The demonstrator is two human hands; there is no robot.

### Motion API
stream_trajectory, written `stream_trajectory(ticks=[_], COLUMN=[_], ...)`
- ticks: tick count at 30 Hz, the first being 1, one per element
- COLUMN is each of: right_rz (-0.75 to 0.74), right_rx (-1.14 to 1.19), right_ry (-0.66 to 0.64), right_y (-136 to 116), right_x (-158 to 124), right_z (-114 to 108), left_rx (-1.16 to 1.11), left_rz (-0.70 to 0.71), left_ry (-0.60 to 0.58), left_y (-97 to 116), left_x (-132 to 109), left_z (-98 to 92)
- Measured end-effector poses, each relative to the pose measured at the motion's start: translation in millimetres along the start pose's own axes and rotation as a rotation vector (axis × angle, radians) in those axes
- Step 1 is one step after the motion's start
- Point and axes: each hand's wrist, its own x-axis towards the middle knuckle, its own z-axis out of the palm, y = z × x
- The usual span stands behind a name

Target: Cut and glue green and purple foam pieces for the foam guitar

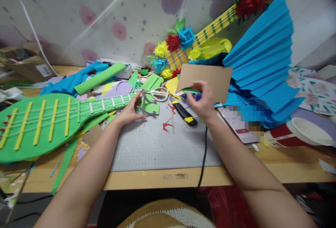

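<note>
My left hand [130, 111] rests at the end of the neck of a green paper guitar [42, 126], its thumb and fingers spread beside the green headstock [151, 107] with purple strips. Yellow bars and pale strings run across the guitar's body. My right hand [203, 100] is curled around a blue glue gun [195, 96], thumb across its side, nozzle pointing left; the palm hides its handle. A black cord [203, 161] hangs down below that wrist. Between my hands lie a yellow-and-black utility knife [183, 111], white-handled scissors [160, 94] and red paper scraps [167, 127].
A grey cutting mat [162, 151] covers the table's middle. Brown cardboard [210, 77] stands behind my right hand. A flowered yellow guitar [215, 25] leans at the back, near a pleated blue paper fan [265, 53]. A phone [237, 124] and a paper bucket [283, 131] are on the right.
</note>
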Motion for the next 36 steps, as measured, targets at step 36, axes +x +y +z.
stream_trajectory(ticks=[36], right_rz=[0.190], right_rx=[0.494], right_ry=[-0.615], right_y=[-12], right_x=[5], right_z=[138], left_rx=[-0.174], left_rz=[0.036], left_ry=[0.027], left_y=[2], left_x=[7], left_z=[7.7])
